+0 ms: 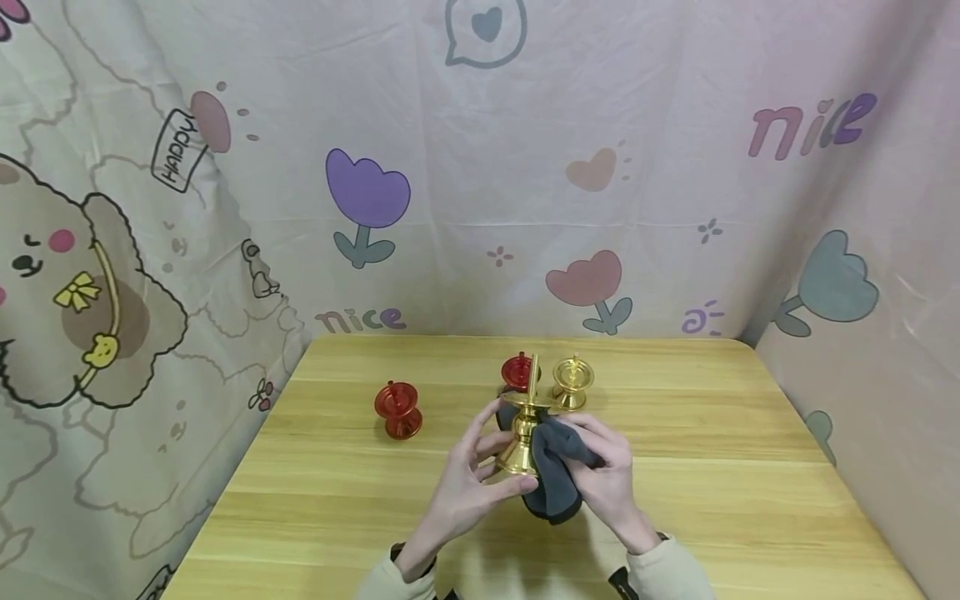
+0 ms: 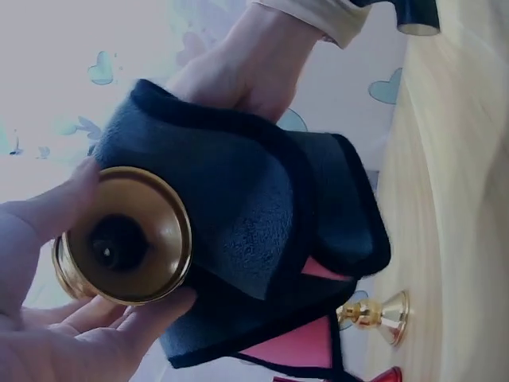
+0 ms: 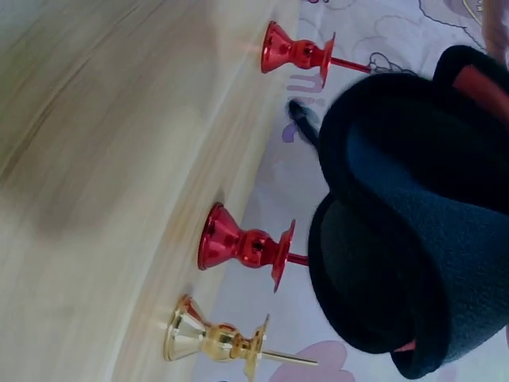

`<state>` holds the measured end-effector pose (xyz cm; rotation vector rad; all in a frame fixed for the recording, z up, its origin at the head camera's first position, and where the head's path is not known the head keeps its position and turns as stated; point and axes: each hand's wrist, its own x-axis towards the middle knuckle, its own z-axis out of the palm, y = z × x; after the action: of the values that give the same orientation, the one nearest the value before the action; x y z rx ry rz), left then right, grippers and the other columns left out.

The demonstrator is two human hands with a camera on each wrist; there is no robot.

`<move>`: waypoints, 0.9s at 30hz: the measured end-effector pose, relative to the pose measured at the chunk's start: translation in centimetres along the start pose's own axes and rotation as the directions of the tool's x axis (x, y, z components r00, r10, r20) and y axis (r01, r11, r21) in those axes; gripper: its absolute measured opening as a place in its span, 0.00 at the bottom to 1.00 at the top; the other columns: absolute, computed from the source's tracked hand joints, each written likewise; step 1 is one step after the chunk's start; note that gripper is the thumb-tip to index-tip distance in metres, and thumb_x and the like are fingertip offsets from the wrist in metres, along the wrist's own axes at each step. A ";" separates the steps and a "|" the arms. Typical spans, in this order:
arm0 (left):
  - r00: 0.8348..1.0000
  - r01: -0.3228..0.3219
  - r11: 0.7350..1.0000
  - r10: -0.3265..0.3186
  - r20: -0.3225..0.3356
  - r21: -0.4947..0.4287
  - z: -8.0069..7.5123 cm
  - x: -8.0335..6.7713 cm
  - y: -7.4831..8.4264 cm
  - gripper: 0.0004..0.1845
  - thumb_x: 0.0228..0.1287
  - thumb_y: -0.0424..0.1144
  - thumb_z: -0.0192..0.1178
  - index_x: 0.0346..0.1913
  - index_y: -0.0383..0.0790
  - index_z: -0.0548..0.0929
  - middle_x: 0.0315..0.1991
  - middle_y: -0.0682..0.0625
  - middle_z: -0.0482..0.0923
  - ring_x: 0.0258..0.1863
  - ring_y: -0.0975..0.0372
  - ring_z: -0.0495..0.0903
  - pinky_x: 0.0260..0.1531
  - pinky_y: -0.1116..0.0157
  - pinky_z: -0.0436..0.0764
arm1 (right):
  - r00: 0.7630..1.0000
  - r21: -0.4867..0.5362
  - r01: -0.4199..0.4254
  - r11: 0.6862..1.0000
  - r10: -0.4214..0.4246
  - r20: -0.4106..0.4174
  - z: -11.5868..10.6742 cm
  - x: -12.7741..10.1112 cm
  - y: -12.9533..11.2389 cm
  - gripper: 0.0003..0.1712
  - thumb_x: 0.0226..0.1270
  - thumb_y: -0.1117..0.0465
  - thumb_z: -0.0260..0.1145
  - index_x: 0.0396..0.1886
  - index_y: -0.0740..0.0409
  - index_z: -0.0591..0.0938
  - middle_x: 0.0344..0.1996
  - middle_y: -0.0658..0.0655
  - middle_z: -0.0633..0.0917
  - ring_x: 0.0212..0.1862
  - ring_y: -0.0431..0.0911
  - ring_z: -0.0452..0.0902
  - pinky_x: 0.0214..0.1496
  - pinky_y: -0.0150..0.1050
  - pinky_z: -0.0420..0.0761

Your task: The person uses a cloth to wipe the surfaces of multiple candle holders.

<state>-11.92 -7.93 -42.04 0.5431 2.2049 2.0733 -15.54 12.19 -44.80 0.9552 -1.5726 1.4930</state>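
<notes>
My left hand [image 1: 467, 487] grips a shiny gold candlestick [image 1: 517, 457] by its flared base, with the spike pointing up above the table. Its round hollow underside faces the left wrist camera, where the candlestick [image 2: 163, 227] sits between thumb and fingers. A dark grey cloth [image 1: 553, 483] with black edging is bunched in my right hand [image 1: 607, 471]. That cloth [image 2: 223, 183] wraps against the candlestick's side and shows pink patches on its other face. Folds of it hide part of the stem and some right fingers.
On the wooden table [image 1: 697, 492], a red candlestick [image 1: 400, 410] stands at the left. Another red candlestick [image 1: 516, 372] and a gold candlestick [image 1: 573, 382] stand behind the hands. A printed curtain [image 1: 480, 192] hangs along the back and sides.
</notes>
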 end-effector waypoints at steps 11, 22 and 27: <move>0.986 -0.137 0.990 0.133 0.097 0.034 -0.4 -0.2 0.3 0.56 0.60 0.34 0.72 0.82 0.48 0.45 0.63 0.40 0.80 0.64 0.52 0.78 0.67 0.49 0.76 | 0.996 -0.008 0.094 0.996 -0.094 0.003 0.0 -0.2 0.2 0.09 0.63 0.74 0.68 0.42 0.74 0.87 0.40 0.68 0.86 0.50 0.43 0.84 0.58 0.29 0.82; 0.985 -0.086 0.996 0.088 0.147 -0.016 -0.2 -0.3 0.4 0.55 0.64 0.33 0.68 0.82 0.62 0.42 0.68 0.38 0.65 0.67 0.45 0.70 0.65 0.64 0.78 | 1.000 0.037 0.030 0.999 -0.030 -0.006 -0.1 -0.4 0.1 0.13 0.53 0.82 0.68 0.40 0.73 0.87 0.40 0.64 0.87 0.47 0.41 0.84 0.53 0.27 0.82; 0.983 -0.180 0.982 0.178 0.043 0.053 0.2 -0.4 0.5 0.59 0.54 0.32 0.76 0.82 0.53 0.47 0.57 0.39 0.73 0.60 0.51 0.76 0.60 0.68 0.81 | 0.983 -0.039 0.181 0.983 -0.182 0.000 0.3 -0.3 0.3 0.09 0.67 0.71 0.66 0.40 0.76 0.87 0.36 0.70 0.84 0.45 0.45 0.84 0.53 0.28 0.83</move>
<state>-11.40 -7.82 -41.65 0.8076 2.2767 2.0664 -15.66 11.90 -45.24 1.0439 -1.4652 1.3320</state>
